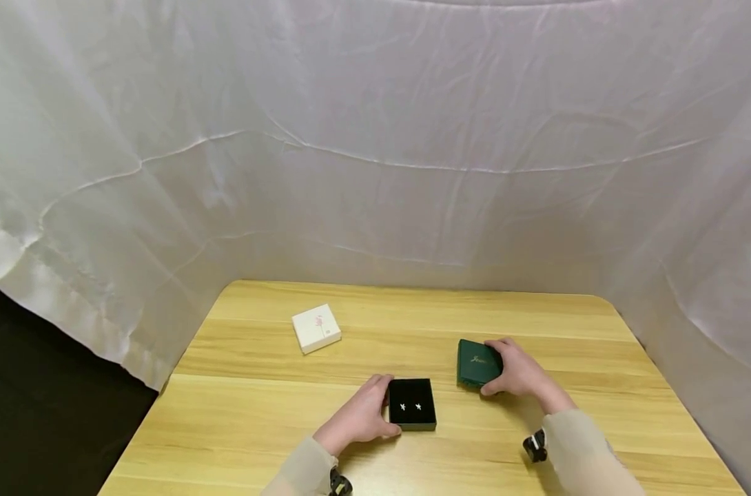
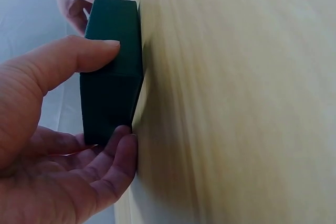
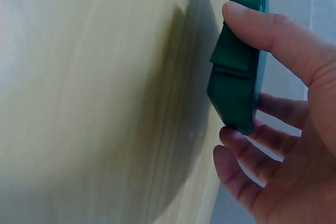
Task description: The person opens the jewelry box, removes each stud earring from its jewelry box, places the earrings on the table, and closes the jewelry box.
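The open jewelry box [image 1: 413, 427] is dark green outside, with a black insert bearing two small silvery earrings [image 1: 403, 407]. My left hand [image 1: 364, 415] grips it from its left side, the thumb on the near wall and the other fingers at the far side, as the left wrist view also shows. Off to the right, my right hand [image 1: 519, 372] holds the green box lid [image 1: 477, 361], which carries gold lettering on top. In the right wrist view, the thumb presses one side of the lid and fingertips touch the opposite side. A shadow falls on the wood beside the lid.
A white square box [image 1: 316, 329] with a pink flower print lies at the back left of the wooden table [image 1: 258, 386]. Pale curtains [image 1: 413, 207] hang behind the table and along its sides. Dark cloth [image 1: 40, 399] shows at the far left.
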The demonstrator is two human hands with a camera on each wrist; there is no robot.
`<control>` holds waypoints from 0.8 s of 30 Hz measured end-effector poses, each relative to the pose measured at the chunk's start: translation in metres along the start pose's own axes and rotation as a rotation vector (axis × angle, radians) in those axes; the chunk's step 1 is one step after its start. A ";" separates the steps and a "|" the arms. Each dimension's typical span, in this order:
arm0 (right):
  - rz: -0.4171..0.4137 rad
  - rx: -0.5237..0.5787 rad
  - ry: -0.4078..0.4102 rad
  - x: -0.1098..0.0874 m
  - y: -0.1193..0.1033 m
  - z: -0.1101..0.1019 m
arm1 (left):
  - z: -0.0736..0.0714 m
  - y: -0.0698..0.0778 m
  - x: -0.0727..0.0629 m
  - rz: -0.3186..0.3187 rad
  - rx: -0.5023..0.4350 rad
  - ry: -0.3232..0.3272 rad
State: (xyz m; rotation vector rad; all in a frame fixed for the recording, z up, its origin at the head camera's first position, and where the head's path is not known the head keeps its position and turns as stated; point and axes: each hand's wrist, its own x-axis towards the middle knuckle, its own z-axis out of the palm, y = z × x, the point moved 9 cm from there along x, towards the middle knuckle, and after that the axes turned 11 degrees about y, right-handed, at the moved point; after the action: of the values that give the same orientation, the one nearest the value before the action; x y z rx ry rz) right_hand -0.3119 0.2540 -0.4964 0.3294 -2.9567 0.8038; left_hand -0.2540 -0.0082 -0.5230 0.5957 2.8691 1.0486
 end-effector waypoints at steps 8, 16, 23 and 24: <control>0.017 -0.006 0.014 0.014 0.025 -0.012 | -0.002 0.002 0.001 0.005 -0.005 0.009; 0.026 0.009 0.007 0.022 0.040 -0.015 | -0.003 0.002 0.001 0.005 -0.002 0.011; 0.029 0.020 -0.005 0.026 0.045 -0.012 | -0.003 0.003 0.001 0.001 -0.003 0.005; 0.027 0.020 -0.005 0.027 0.045 -0.012 | -0.003 0.003 0.001 0.002 -0.002 0.006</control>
State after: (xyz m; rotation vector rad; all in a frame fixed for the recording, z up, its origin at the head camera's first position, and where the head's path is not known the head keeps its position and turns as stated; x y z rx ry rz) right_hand -0.3479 0.2931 -0.5058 0.2937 -2.9656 0.8375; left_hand -0.2541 -0.0078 -0.5185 0.5968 2.8727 1.0551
